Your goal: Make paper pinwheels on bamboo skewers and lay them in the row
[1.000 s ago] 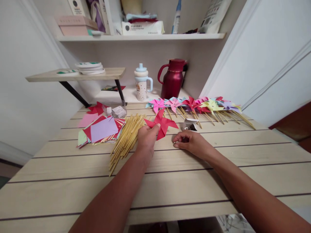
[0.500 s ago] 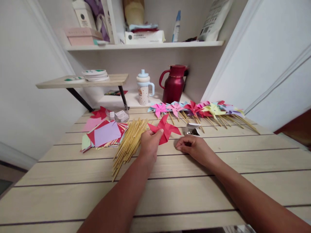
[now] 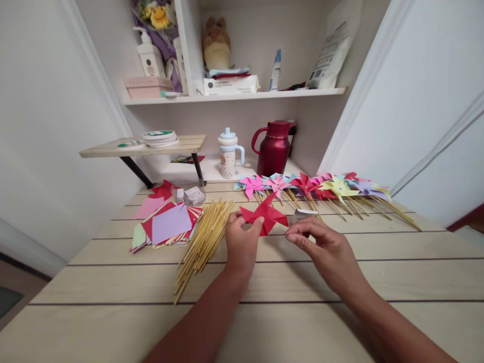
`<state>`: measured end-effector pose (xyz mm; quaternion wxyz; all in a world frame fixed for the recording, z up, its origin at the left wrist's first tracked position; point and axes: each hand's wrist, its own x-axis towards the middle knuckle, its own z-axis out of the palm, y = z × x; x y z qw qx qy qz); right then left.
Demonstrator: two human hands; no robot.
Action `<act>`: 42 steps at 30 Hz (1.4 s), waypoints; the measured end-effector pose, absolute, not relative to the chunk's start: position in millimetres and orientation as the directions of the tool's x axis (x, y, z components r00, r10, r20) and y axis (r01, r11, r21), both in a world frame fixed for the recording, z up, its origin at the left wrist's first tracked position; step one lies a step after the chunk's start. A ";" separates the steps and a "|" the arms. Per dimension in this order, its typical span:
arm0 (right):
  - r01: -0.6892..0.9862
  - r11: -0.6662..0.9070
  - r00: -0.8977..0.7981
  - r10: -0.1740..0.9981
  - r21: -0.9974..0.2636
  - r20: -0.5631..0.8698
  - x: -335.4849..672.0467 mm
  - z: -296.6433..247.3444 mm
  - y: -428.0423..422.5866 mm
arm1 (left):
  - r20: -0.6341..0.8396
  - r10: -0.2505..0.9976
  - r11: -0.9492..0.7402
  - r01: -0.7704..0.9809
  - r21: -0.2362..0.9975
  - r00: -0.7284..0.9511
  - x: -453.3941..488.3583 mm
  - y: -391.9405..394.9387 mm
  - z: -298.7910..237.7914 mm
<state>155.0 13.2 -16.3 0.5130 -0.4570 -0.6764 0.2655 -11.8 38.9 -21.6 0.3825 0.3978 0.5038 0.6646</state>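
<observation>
My left hand (image 3: 242, 241) pinches a red paper pinwheel (image 3: 266, 216) by its near edge, just above the wooden table (image 3: 264, 282). Close to the right of it, my right hand (image 3: 321, 242) has its fingers pinched together on something too small to make out. A small silvery packet (image 3: 302, 214) lies on the table just behind my right hand. A bundle of thin yellow sticks (image 3: 202, 237) lies left of my left hand.
A stack of coloured paper squares (image 3: 166, 224) lies at the left. A row of finished pinwheels on sticks (image 3: 321, 186) runs along the back right. Behind stand a dark red jug (image 3: 274, 148), a sippy cup (image 3: 229, 154), a small raised shelf (image 3: 143, 147) and wall shelves with boxes.
My right hand has lifted off the table and moved toward the pinwheel with its fingers pinched. My left hand keeps hold of the red pinwheel. The camera has tilted upward.
</observation>
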 end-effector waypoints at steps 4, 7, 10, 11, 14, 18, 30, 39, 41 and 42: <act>0.352 0.508 0.009 0.838 -0.787 0.545 158.2 -14.0 10.6 | 0.354 0.871 -0.320 0.154 0.935 -0.340 -5.9 27.8 -12.3; 0.344 0.559 0.017 0.800 -0.755 0.600 160.5 -13.2 10.4 | 0.397 0.884 -0.362 0.175 0.916 -0.248 -1.1 18.5 -7.0; 0.319 0.556 0.022 0.805 -0.768 0.592 161.5 -12.3 11.3 | 0.398 0.893 -0.368 0.168 0.914 -0.211 2.1 13.1 -4.6; 0.309 0.544 0.013 0.818 -0.780 0.575 161.7 -11.9 11.7 | 0.396 0.894 -0.367 0.164 0.915 -0.210 2.6 12.3 -4.2; 0.292 0.510 -0.038 0.852 -0.809 0.523 161.6 -10.8 12.4 | 0.401 0.894 -0.371 0.173 0.913 -0.200 2.7 11.5 -2.9; 0.281 0.496 -0.053 0.863 -0.822 0.503 161.0 -10.7 13.1 | 0.428 0.883 -0.389 0.210 0.897 -0.192 1.7 11.4 -0.9; 0.252 0.526 -0.048 0.845 -0.812 0.532 160.3 -11.7 14.1 | 0.444 0.874 -0.403 0.215 0.890 -0.200 5.2 8.0 2.2; 0.212 0.515 -0.026 0.853 -0.831 0.522 160.8 -13.6 12.9 | 0.442 0.876 -0.407 0.194 0.892 -0.192 8.1 6.1 -1.1; 0.208 0.517 -0.025 0.852 -0.830 0.524 160.9 -14.1 13.2 | 0.434 0.879 -0.400 0.190 0.896 -0.198 8.9 6.0 -1.3; 0.210 0.517 -0.025 0.851 -0.830 0.524 160.8 -14.0 13.5 | 0.434 0.879 -0.400 0.188 0.897 -0.200 9.1 6.1 -1.2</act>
